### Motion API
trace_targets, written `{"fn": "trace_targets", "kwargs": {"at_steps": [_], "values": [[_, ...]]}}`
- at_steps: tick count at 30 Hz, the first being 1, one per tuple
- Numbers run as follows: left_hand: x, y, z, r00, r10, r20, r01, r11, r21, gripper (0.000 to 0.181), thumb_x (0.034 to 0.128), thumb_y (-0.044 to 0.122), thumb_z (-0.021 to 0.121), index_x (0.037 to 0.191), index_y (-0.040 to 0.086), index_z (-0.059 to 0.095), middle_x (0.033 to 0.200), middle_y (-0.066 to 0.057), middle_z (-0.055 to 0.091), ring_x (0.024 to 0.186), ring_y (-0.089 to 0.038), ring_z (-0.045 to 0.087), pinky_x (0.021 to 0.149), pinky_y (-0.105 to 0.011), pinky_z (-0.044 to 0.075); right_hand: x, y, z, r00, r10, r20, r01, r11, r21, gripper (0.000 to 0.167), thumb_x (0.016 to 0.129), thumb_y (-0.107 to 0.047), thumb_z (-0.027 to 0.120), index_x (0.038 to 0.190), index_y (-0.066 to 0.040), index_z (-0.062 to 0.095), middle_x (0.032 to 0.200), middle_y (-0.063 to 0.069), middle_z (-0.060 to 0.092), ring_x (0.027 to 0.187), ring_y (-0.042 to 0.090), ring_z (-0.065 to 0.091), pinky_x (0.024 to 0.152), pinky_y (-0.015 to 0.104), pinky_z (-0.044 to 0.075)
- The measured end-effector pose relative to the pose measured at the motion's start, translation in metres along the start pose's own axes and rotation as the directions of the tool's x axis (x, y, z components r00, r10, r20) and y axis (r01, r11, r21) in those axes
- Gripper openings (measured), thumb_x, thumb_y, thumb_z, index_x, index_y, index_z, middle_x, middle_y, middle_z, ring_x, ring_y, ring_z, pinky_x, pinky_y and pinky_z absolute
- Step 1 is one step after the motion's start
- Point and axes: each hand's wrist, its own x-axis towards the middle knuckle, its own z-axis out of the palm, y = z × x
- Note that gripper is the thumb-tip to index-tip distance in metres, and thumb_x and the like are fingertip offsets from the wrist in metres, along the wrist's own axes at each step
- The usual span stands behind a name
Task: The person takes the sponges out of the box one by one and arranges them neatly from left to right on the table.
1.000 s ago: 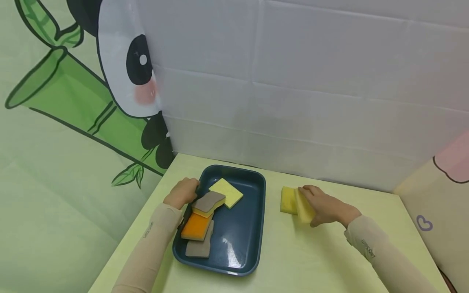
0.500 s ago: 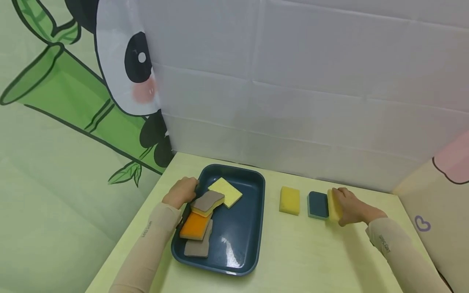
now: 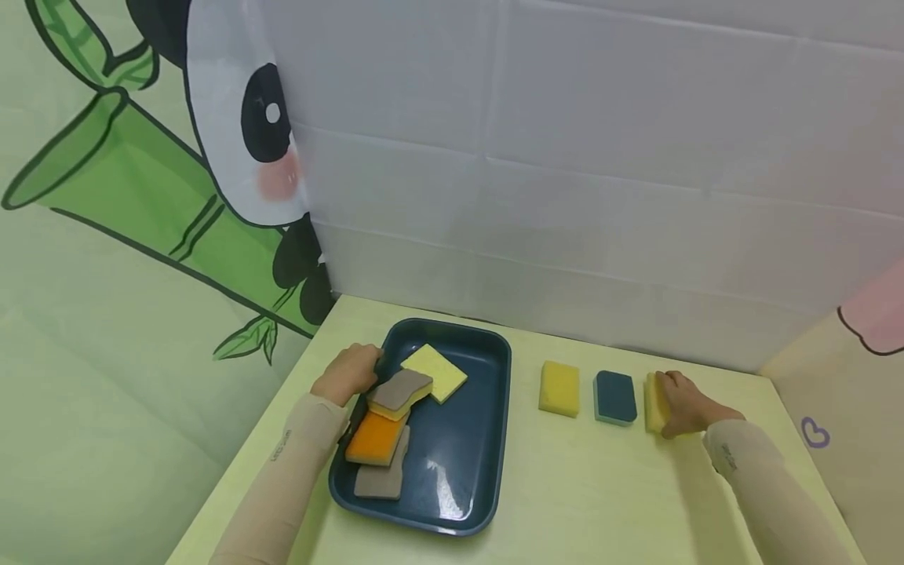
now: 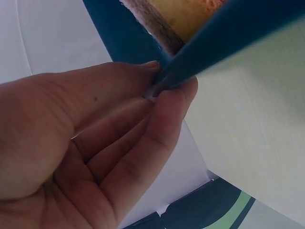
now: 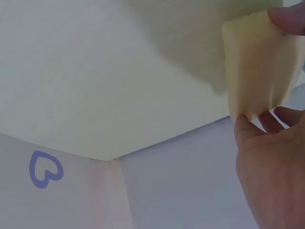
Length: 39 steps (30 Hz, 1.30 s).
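My left hand (image 3: pixel 348 375) pinches the left rim of the dark blue tray (image 3: pixel 493 471); the left wrist view shows thumb and fingers (image 4: pixel 164 114) on either side of that rim. At the right of the table, my right hand (image 3: pixel 687 406) holds a yellow sponge (image 3: pixel 654 404), its thumb and fingertips on opposite edges in the right wrist view, where the sponge (image 5: pixel 259 67) looks pale. To its left lie a dark blue sponge (image 3: pixel 616 396) and another yellow sponge (image 3: pixel 559 388), in a row and apart.
Inside the tray, at its left, are a pale yellow sponge (image 3: pixel 436 372), a grey-topped sponge (image 3: pixel 399 390), an orange sponge (image 3: pixel 377 438) and a grey one (image 3: pixel 381 476), partly overlapping. A cloth-covered wall (image 3: pixel 565 196) rises behind the table (image 3: pixel 579 502).
My right hand has carried a yellow sponge rightward, away from the other yellow one and past the dark blue sponge, which has come into view. My left hand has stayed on the tray rim.
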Motion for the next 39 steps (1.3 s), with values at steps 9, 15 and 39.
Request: {"fn": "trace_targets", "kwargs": {"at_steps": [9,15,39], "values": [[-0.001,0.000,0.001,1.000,0.020,-0.012,-0.019,1.000,0.013,0.019,0.0870,-0.005,0.064,0.105,0.000,0.069,0.086,-0.010,0.064,0.072,-0.025,0.056,0.069,-0.040,0.049,-0.003,0.010,0.016,1.000,-0.019,0.005,0.019,0.999,-0.048,0.107,0.059,-0.021,0.089,0.136,0.022,0.029,0.133,0.045,0.034,0.124,0.062,0.032,0.099,0.068,0.032],[-0.003,0.001,0.002,1.000,0.015,-0.005,-0.015,1.000,0.006,0.017,0.0870,-0.006,0.065,0.102,0.001,0.069,0.084,-0.009,0.064,0.071,-0.024,0.056,0.068,-0.039,0.048,-0.006,0.014,0.021,1.000,-0.026,0.009,0.027,0.998,-0.057,0.110,0.057,-0.021,0.090,0.138,0.020,0.027,0.136,0.044,0.032,0.125,0.062,0.030,0.098,0.070,0.032],[-0.001,0.003,-0.003,1.000,0.023,-0.013,-0.023,1.000,0.015,0.018,0.0880,-0.006,0.064,0.104,0.000,0.069,0.085,-0.010,0.064,0.071,-0.025,0.056,0.068,-0.040,0.049,0.032,-0.096,-0.016,0.986,-0.167,-0.029,0.167,0.986,0.015,0.077,0.088,-0.034,0.076,0.141,0.011,0.043,0.137,0.031,0.048,0.125,0.048,0.047,0.098,0.059,0.041]]}}
